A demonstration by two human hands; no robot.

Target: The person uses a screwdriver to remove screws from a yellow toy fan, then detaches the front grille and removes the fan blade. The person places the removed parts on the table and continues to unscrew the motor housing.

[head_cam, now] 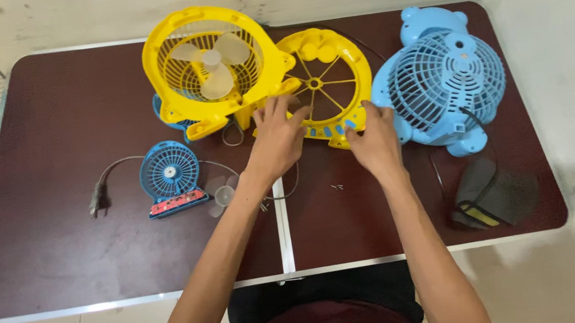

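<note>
Gripping the yellow grille [326, 87] lying flat between them: left hand [276, 141] clamped on its near-left rim, right hand [372, 140] on its near-right.

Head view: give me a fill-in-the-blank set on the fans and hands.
1. Both hands touch the ____ fan back cover.
2. The left hand and right hand work above a ____ table.
3. The large fan beside the right hand is ____.
4. The small blue fan lies ____ of the left hand.

Missing: yellow; brown; blue; left
</note>
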